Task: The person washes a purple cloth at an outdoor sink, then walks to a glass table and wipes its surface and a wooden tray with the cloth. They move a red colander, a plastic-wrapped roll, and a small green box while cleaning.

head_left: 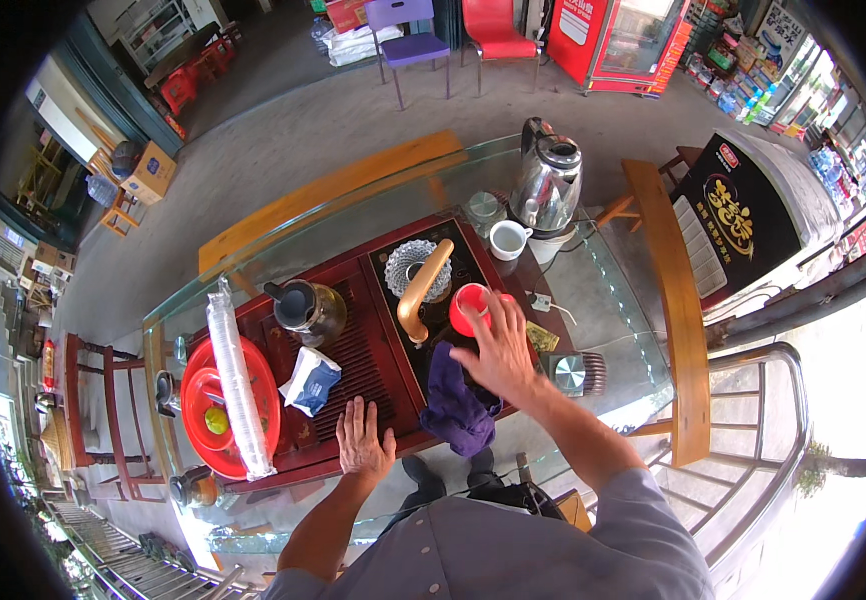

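My left hand (364, 439) rests palm down on the near edge of a dark red wooden tea tray (410, 409), fingers spread and holding nothing. My right hand (504, 352) reaches over the tray's right part, fingers apart above red cups (467, 311); whether the fingertips touch them I cannot tell. Just left of that wrist, a purple cloth (459, 409) drapes over the tray's front edge. A gold spout (425, 292) stands beside a ridged glass bowl (403, 262). On the slatted part are a glass teapot with black lid (309, 307) and a tissue packet (311, 381).
A red plastic basin (196, 360) bears a long sleeve of stacked disposable cups (238, 390) and a green fruit (216, 421). Behind right stand a steel kettle (553, 184) and a white mug (508, 241). Wooden benches (673, 315) flank the glass table (620, 300).
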### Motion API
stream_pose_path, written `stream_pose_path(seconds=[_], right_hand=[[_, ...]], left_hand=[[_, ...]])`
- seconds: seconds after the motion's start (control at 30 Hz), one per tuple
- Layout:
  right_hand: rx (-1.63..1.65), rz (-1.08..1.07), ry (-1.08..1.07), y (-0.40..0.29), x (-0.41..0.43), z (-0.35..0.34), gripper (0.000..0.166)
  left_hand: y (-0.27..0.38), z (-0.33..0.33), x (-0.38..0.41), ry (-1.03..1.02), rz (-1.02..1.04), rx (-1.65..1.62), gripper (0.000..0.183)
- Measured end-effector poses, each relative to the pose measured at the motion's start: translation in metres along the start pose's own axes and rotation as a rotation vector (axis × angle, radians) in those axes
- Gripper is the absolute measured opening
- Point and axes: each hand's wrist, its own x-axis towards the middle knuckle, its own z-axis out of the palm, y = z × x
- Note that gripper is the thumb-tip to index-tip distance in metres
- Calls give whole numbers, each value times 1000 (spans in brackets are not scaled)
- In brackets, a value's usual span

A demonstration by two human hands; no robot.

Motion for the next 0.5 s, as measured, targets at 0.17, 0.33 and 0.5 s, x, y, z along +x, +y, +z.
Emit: stream_pose_path(seconds=[0.17, 0.33, 0.5], right_hand=[[149, -161, -140, -34, -69, -2, 61], [237, -49, -177, -34, -76, 13, 68], [122, -280, -411, -36, -93, 17, 80]], left_hand=[[-1, 4, 0, 4, 9, 19, 65], [-1, 3, 0, -6, -1, 41, 65], [-1, 5, 0, 8, 15, 42, 65]])
